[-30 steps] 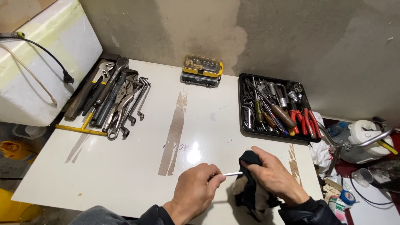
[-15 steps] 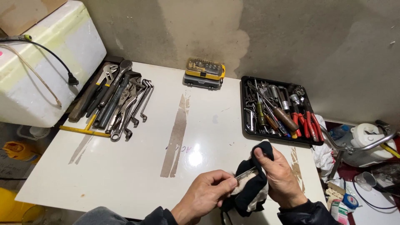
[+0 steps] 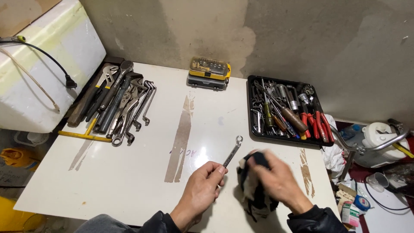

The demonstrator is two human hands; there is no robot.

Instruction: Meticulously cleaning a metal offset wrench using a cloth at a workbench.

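Near the front edge of the glossy white tabletop (image 3: 129,172), the left hand (image 3: 200,192) is curled shut, pinching the lower end of a slim silver ring spanner (image 3: 233,152) between thumb and fingertips. The spanner tilts up and away, its ring end raised above the table. Just beside it, the right hand (image 3: 276,181), blurred, presses down with bent fingers on a crumpled black-and-white rag (image 3: 252,194) lying at the front edge. A black plastic tray of screwdrivers and pliers (image 3: 250,108) sits towards the back right corner; loose steel wrenches (image 3: 120,103) lie at the back left.
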